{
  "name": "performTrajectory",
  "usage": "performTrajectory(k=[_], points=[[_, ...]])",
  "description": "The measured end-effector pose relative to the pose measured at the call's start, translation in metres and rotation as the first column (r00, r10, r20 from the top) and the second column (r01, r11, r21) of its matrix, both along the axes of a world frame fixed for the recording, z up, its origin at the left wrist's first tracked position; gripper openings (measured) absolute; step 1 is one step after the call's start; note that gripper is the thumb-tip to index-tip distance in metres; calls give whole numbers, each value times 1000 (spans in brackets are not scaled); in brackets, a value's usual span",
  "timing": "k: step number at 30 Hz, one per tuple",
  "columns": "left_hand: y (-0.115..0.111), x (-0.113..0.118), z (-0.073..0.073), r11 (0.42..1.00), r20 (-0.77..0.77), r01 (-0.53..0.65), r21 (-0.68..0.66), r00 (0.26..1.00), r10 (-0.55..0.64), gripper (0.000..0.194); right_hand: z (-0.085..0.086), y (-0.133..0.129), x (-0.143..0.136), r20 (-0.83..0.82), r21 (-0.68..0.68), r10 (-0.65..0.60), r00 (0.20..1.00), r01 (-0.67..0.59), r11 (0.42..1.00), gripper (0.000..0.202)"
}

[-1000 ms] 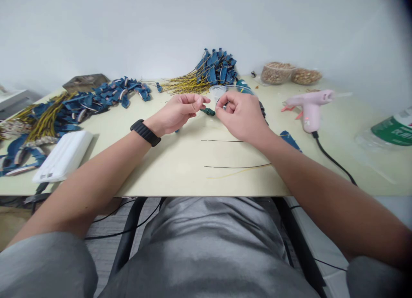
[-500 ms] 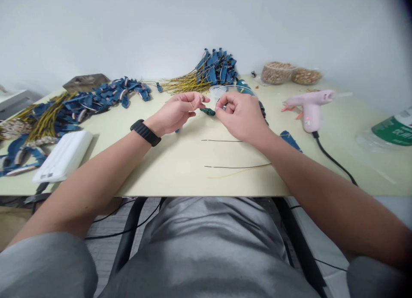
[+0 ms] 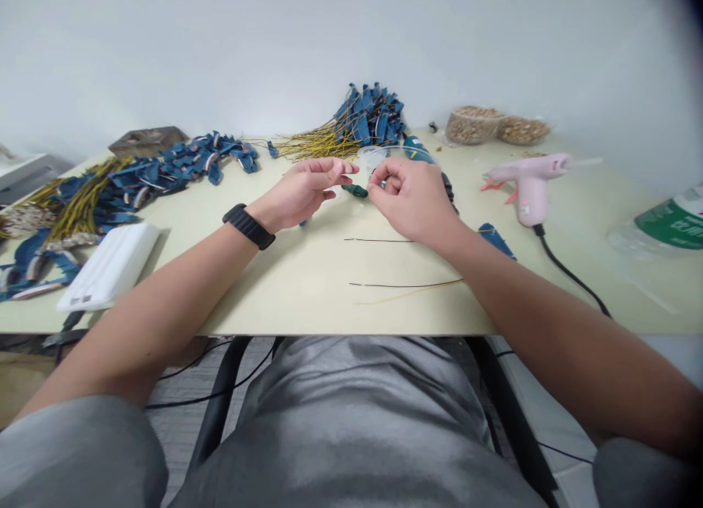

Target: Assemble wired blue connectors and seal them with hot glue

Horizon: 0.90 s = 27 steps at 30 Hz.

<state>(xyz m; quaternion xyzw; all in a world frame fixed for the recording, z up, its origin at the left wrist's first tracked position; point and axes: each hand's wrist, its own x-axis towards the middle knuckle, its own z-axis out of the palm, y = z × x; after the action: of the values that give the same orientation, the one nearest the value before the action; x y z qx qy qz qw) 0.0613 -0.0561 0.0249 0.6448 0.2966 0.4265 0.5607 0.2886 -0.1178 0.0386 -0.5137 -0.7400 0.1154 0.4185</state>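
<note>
Over the middle of the table, my left hand (image 3: 313,189) has its thumb pressed to the forefinger; anything between them is too small to make out. Just right of it, my right hand (image 3: 414,197) is closed in a pinch, and what it grips is hidden. Between the hands lies a small dark green object (image 3: 355,190). A clear plastic dish (image 3: 370,154) is behind my right hand. Two thin dark wires, one near (image 3: 406,285) and one farther (image 3: 378,240), lie by my right forearm, along with a blue piece (image 3: 496,241).
Blue pieces on yellow stems form a bundle (image 3: 373,116) at the back and a pile (image 3: 181,160) at the left. A white power bank (image 3: 110,266) is front left. A pink glue gun (image 3: 532,186), bags of pale bits (image 3: 473,124) and a green-labelled bottle (image 3: 673,221) stand right.
The fingers of my left hand have shifted very slightly to the right. My right hand keeps its pinch in the same place.
</note>
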Motion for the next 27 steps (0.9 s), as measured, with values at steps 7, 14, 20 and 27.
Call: performTrajectory(k=[7,14,20,27], points=[[5,-2,-4,999,-19,-17,37,1000,18,42,1,-1,0,-4,-2,8,1000,-8,1000,21],[8,-2,-5,998,-17,-18,53,1000,19,51,4,-3,-2,14,-40,-28,1000,29,999,22],[11,0,-7,995,4,-1,95,1000,1,52,3,-2,-2,0,-7,-11,1000,11,1000,20],[11,-1,-8,980,-47,-7,199,999,16,47,4,-1,-1,-60,-27,2,998,-3,1000,21]])
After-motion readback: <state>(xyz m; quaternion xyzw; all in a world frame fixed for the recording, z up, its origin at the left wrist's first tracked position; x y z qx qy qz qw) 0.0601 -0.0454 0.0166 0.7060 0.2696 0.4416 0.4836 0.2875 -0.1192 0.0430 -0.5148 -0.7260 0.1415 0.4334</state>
